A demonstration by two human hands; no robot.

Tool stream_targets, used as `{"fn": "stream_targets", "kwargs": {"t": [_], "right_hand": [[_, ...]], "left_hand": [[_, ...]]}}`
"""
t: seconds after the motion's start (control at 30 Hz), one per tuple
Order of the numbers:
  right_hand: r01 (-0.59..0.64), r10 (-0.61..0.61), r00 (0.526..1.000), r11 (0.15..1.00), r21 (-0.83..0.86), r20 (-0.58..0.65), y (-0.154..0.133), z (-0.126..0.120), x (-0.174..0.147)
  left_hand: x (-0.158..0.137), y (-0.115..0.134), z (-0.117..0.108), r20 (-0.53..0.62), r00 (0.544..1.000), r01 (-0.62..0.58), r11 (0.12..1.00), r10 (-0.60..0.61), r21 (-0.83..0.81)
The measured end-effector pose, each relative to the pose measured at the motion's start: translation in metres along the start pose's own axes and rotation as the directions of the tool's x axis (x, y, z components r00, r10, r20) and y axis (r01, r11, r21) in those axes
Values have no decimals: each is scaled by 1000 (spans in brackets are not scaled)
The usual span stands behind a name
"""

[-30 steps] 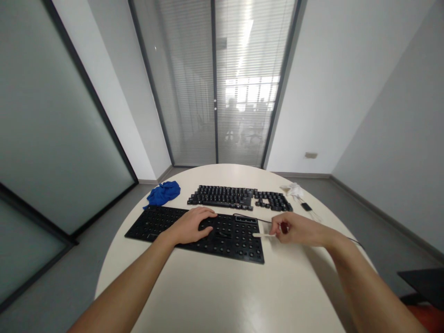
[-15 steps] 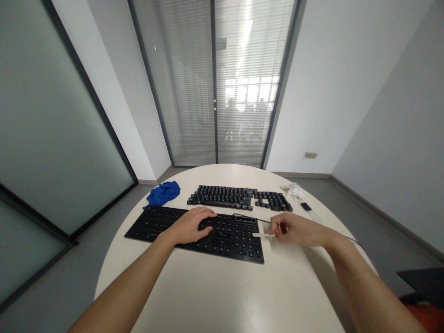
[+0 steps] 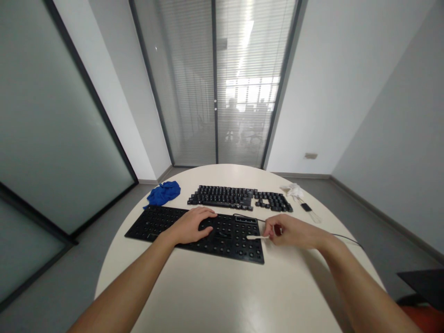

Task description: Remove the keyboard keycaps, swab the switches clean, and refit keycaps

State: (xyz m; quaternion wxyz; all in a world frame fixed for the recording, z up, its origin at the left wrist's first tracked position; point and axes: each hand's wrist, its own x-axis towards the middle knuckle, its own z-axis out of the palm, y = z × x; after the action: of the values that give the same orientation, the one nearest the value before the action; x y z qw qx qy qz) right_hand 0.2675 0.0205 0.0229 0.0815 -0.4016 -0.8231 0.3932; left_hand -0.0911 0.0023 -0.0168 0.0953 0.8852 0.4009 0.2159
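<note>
A black keyboard base (image 3: 204, 245) with its keycaps off lies across the near half of the table, tilted a little down to the right. My left hand (image 3: 191, 225) rests on its middle, fingers spread. My right hand (image 3: 280, 230) pinches a thin white cotton swab (image 3: 255, 237) by its shaft, and the swab's thick pale tip lies over the number pad area at the base's right end. Beyond the base, loose black keycaps (image 3: 225, 196) stand in rows laid out like a keyboard.
The round cream table (image 3: 222, 296) carries a crumpled blue cloth (image 3: 163, 192) at back left. White tissue (image 3: 294, 189) and a small black tool with wire loops (image 3: 306, 207) lie at back right. A black cable (image 3: 347, 237) runs off the right edge. A dark chair (image 3: 421, 284) stands at right.
My right hand has moved slightly left with the swab, bringing its tip further over the number pad area. My left hand has stayed in place.
</note>
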Motion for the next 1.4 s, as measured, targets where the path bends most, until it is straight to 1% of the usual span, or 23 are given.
{"fn": "stream_targets", "kwargs": {"t": [0.2, 0.3, 0.5, 0.6, 0.7, 0.8, 0.97, 1.23, 1.4], "right_hand": [[-50, 49, 998, 998, 22, 32, -6, -1, -3], [-50, 50, 998, 999, 17, 28, -5, -2, -3], [12, -18, 997, 997, -81, -78, -9, 2, 0], [28, -38, 994, 995, -99, -99, -15, 5, 3], [51, -57, 996, 995, -83, -73, -18, 8, 4], [46, -49, 998, 997, -67, -49, -17, 8, 4], [23, -25, 999, 998, -53, -47, -14, 8, 3], [51, -58, 996, 994, -93, -74, -20, 7, 4], [49, -51, 998, 997, -62, -39, -19, 8, 4]], "left_hand": [[0, -1, 2, -11, 1000, -5, 1000, 5, -5], [0, -1, 2, -10, 1000, -5, 1000, 5, -2], [0, 0, 0, -9, 1000, -2, 1000, 2, -5], [0, 1, 0, -5, 1000, -3, 1000, 3, -6], [1, 2, -1, 0, 1000, 4, 1000, -4, -2], [1, 3, -2, 1, 1000, 8, 1000, -8, -2], [1, 3, -2, -1, 1000, 8, 1000, -8, -10], [1, 3, -1, 8, 1000, 9, 1000, -9, 4], [1, 3, -2, 1, 1000, 7, 1000, -7, -8]]}}
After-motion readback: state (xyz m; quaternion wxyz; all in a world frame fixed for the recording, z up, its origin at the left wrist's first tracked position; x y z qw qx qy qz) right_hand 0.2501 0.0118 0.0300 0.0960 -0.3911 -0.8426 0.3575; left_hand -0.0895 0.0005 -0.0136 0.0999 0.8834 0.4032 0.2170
